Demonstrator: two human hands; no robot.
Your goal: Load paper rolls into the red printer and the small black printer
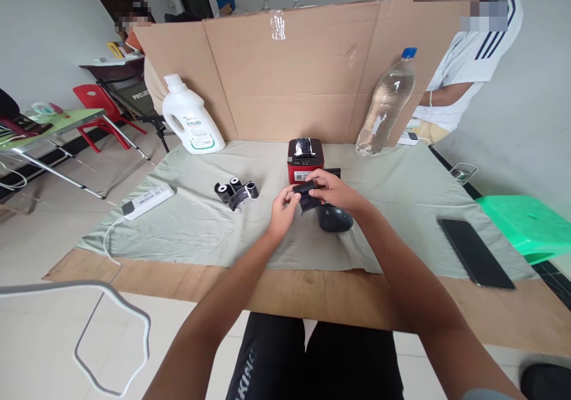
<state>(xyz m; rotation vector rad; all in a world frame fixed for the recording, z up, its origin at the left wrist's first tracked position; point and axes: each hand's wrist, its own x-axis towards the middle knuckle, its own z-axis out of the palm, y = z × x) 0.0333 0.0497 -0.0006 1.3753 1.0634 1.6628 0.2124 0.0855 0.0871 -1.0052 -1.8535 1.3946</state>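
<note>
Between my hands is a small black roll (304,187), with a dark strip (308,203) hanging from it. My left hand (282,209) is closed on its left end, thumb and fingers pinching it. My right hand (335,190) grips the other end, its fingers curled over the top. Just behind the hands stands a red and black box-shaped device (305,161), like a small receipt printer. Partly under my right hand lies a rounded black device (335,219); my hand covers some of it. Several black rolls (236,192) with white cores lie together to the left.
A white power strip (148,201) lies at left, a black phone (475,253) at right. Against the cardboard screen (294,66) stand a white jug (193,117) and a tilted water bottle (388,105). Two people are beyond the screen. A green stool (526,221) stands at right.
</note>
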